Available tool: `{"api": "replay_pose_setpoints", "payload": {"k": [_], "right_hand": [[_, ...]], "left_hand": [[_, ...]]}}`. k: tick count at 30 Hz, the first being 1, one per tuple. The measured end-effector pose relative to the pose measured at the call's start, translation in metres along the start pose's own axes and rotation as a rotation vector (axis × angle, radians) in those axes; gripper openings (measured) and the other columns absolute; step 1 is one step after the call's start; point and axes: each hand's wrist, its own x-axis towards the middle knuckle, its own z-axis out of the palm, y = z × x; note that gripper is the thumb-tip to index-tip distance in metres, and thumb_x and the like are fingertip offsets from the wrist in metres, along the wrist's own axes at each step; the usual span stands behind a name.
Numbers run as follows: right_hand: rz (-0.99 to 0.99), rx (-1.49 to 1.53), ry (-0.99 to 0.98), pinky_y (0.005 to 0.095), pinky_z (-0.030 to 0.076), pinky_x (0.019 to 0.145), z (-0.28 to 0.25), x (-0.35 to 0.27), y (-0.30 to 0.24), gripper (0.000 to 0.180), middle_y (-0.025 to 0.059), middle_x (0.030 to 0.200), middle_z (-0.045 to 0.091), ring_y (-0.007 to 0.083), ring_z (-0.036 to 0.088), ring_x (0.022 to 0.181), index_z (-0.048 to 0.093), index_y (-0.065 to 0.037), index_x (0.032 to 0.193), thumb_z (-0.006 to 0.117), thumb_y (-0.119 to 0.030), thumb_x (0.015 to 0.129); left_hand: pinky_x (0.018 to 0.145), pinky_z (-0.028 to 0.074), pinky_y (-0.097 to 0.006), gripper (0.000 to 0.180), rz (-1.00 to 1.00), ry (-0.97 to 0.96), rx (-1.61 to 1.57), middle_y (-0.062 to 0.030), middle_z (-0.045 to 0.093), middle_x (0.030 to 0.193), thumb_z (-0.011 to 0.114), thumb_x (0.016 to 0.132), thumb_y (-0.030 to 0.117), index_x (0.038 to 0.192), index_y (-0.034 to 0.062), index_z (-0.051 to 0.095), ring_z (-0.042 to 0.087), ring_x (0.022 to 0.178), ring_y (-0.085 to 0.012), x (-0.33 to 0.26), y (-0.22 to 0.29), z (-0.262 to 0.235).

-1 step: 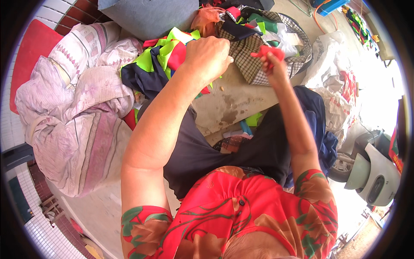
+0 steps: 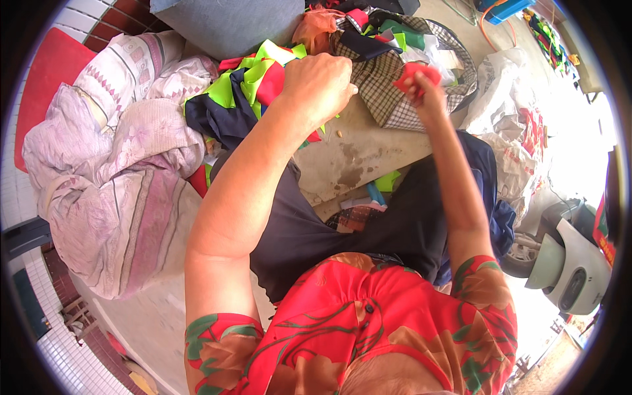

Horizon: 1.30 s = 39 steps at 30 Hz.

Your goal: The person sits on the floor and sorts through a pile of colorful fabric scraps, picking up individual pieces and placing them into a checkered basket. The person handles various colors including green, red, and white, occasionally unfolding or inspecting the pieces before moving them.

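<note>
My right hand (image 2: pixel 424 92) pinches a small red fabric scrap (image 2: pixel 413 74) between its fingers. It hovers over the near side of a checked cloth bag (image 2: pixel 388 105), which lies open with green, white and dark fabric pieces inside. Ahead and to the left, my left hand (image 2: pixel 319 82) is closed in a fist, its back toward me. What it may hold is hidden. Beside that hand lies a heap of scraps, with lime-green cloth (image 2: pixel 220 92), navy cloth (image 2: pixel 214 125) and red cloth (image 2: pixel 268 85).
A large pale patterned cloth bundle (image 2: pixel 125 158) lies on the left, before a red board (image 2: pixel 49 85). A grey-blue container (image 2: pixel 227 26) stands behind the scraps. White plastic bags (image 2: pixel 500 85) lie on the right, near a grey-green scooter (image 2: pixel 573 263). Scraps (image 2: pixel 387 181) lie between my legs.
My right hand has shifted slightly to the right, and the red scrap in it has turned and spread a little. My left hand stays almost in place.
</note>
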Motion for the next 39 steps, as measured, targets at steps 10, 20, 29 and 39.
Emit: {"api": "replay_pose_setpoints", "payload": {"k": [10,20,29,39], "right_hand": [[0.023,-0.935,-0.078,0.0356,0.043,0.087,-0.058,0.105,-0.014,0.072,0.0149,0.119,0.051,0.0262,0.050,0.106,0.046,-0.002,0.125,0.074,-0.038,0.069],[-0.119,-1.870,-0.003,0.0441,0.044,0.084,-0.056,0.117,0.053,0.051,0.0147,0.110,0.060,0.0339,0.056,0.103,0.052,-0.016,0.116,0.058,-0.049,0.078],[-0.231,-1.839,-0.084,0.0462,0.046,0.076,-0.047,0.086,0.042,0.040,0.0147,0.096,0.064,0.0356,0.059,0.092,0.059,-0.020,0.103,0.050,-0.054,0.082],[-0.344,-1.559,-0.250,0.0442,0.047,0.068,-0.016,-0.019,0.036,0.036,0.0184,0.076,0.063,0.0356,0.062,0.078,0.062,-0.006,0.090,0.060,-0.042,0.082]], "left_hand": [[0.070,0.048,-0.043,0.027,-0.010,0.038,0.049,-0.0104,0.064,0.080,0.062,0.079,0.032,0.095,0.0099,0.063,0.062,0.083,-0.0290,-0.006,-0.009,-0.005],[0.061,0.048,-0.041,0.022,0.057,0.133,-0.016,-0.0172,0.060,0.067,0.064,0.077,0.018,0.072,-0.0007,0.054,0.061,0.066,-0.0321,-0.018,-0.010,-0.017],[0.063,0.048,-0.043,0.023,0.092,0.246,-0.033,-0.0196,0.060,0.068,0.065,0.077,0.019,0.074,-0.0025,0.058,0.061,0.068,-0.0344,-0.027,-0.009,-0.023],[0.065,0.050,-0.042,0.026,-0.002,0.140,0.004,-0.0205,0.063,0.073,0.066,0.076,0.023,0.075,-0.0021,0.062,0.064,0.072,-0.0332,-0.011,-0.013,-0.023]]}}
